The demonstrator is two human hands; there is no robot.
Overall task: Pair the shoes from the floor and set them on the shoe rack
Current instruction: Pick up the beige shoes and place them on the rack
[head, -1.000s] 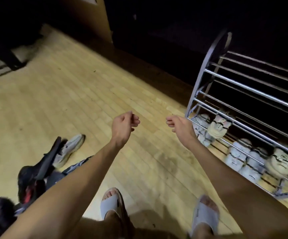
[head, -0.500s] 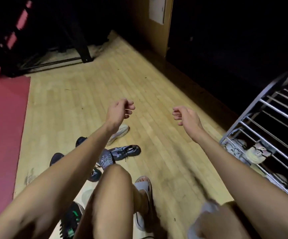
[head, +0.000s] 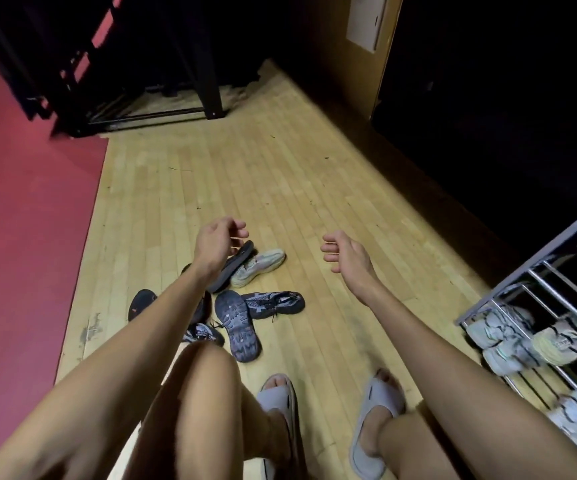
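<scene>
A second ago the shoe rack filled the right side of the picture and only a few shoes were seen at the lower left. Now the view is turned to the left. The shoe rack is pushed to the right edge of the frame, and the pile of shoes is seen in the middle, just below the hands.

The left hand is held in the air above the pile. Its fingers are loosely curled and nothing is held in it. The right hand is held well apart from it, to the right, also loose and with nothing in it.

In the pile, a pale sneaker is seen beside a dark flat sandal, which leans on it. Below them a dark shoe is set upright, and its likely partner, the flipped shoe, is lying sole up, touching it. More dark shoes are partly hidden behind the left arm, so they cannot be counted.

On the lowest shelf of the rack, some pale shoes are already parked in a row.

So some pairs seem to be done, and the pile is faced for the next pick. The two dark shoes in the middle look like a match and could be grabbed together. The flipped one would need to be turned over first.
</scene>
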